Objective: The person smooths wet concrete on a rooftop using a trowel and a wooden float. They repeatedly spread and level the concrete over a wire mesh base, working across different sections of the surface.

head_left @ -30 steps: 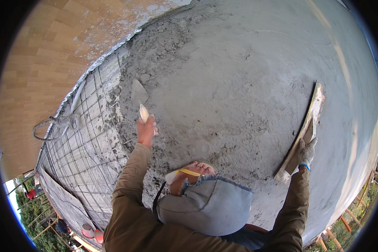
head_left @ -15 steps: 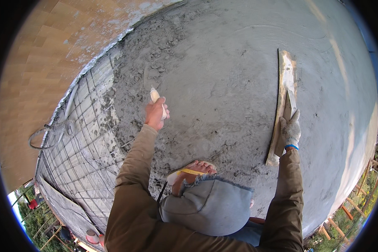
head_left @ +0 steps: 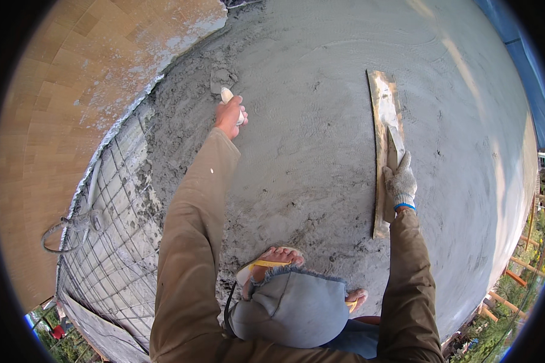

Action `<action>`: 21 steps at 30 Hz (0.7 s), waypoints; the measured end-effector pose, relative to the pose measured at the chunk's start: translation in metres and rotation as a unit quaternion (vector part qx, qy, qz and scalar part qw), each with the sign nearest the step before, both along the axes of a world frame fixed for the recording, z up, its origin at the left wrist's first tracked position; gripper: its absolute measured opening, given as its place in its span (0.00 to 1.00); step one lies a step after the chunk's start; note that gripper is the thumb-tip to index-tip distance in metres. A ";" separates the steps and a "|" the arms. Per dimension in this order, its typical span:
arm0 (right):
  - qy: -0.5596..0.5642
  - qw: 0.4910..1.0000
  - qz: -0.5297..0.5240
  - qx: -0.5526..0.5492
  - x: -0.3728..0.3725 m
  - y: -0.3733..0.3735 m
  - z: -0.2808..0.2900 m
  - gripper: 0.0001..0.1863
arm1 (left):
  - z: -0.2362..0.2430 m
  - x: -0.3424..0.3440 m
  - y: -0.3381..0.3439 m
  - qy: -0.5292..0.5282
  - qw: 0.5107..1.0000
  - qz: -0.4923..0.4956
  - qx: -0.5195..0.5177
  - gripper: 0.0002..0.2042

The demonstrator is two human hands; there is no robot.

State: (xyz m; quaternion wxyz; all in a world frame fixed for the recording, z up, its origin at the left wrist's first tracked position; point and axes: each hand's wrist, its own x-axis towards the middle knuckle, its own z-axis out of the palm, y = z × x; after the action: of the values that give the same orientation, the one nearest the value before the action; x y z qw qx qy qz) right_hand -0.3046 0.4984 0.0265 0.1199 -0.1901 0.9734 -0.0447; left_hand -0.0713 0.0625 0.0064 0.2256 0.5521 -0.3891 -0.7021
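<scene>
My bare left hand [head_left: 228, 116] is closed round the pale handle of a trowel [head_left: 226, 95]. The trowel's grey blade, hard to tell from the mix, lies at the rough far-left part of the wet concrete [head_left: 303, 151]. A white knit glove with a blue cuff covers my right hand [head_left: 401, 183], which grips the handle of a long wooden float [head_left: 382, 103]. The float, smeared with cement, rests lengthwise away from me on the smoother concrete to the right.
Steel mesh [head_left: 112, 227] lies exposed on the left, with a grey hose-like loop [head_left: 72, 233] at its edge. Brown sheeting [head_left: 60, 121] spattered with cement borders the far left. My sandalled feet [head_left: 269, 261] stand in the concrete. Blue sheeting [head_left: 530, 78] hangs at the far right.
My left hand has moved farther away with the trowel, its blade now among the rough concrete. My right hand and the float have shifted left in view, as has the whole scene somewhat.
</scene>
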 end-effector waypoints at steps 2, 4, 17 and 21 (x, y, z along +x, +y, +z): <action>-0.007 1.000 -0.004 0.001 0.001 -0.002 0.003 0.49 | -0.001 -0.021 -0.005 -0.018 0.999 0.032 -0.012 0.12; -0.005 1.000 -0.005 -0.015 -0.001 0.002 0.000 0.49 | 0.000 -0.042 -0.007 -0.027 0.996 0.079 -0.030 0.12; -0.020 1.000 0.001 -0.007 -0.011 0.008 0.011 0.47 | -0.026 -0.025 -0.026 0.040 0.998 -0.044 0.035 0.11; -0.023 1.000 -0.003 -0.012 -0.011 0.008 0.009 0.48 | -0.028 -0.037 -0.015 0.046 0.996 -0.061 0.038 0.10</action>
State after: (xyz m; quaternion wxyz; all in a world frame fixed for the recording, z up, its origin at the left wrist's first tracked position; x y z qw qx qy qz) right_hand -0.3153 0.5063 0.0351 0.1393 -0.1873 0.9704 -0.0613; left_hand -0.1082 0.0475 -0.0219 0.1787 0.5024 -0.3849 -0.7534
